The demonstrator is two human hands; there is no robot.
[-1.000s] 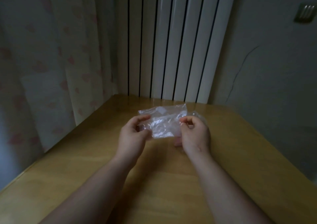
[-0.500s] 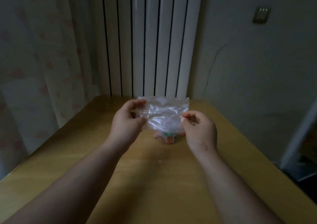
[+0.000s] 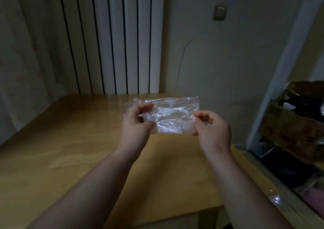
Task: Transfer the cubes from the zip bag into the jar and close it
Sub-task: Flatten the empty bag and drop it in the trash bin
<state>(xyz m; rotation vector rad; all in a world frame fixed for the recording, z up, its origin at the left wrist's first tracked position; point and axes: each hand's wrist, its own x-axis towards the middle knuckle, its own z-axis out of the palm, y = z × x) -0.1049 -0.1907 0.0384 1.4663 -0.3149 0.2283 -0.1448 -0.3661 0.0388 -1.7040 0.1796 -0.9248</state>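
Note:
A clear, crumpled zip bag [image 3: 172, 118] is held up above the wooden table [image 3: 70, 149], stretched flat between both hands. My left hand [image 3: 138, 125] pinches its left end between thumb and fingers. My right hand [image 3: 213, 130] pinches its right edge with curled fingers. The bag looks see-through with no cubes visible inside it. No jar and no cubes show in this view.
A white ribbed radiator [image 3: 112, 39] stands behind the table, with a curtain [image 3: 22, 53] on the left. To the right of the table's edge are a door frame [image 3: 280, 70] and a cardboard box [image 3: 294, 120] on the floor.
The view has swung to the right, and both hands have carried the bag to the right and raised it. The coloured cubes glimpsed under the bag half a second ago are out of sight.

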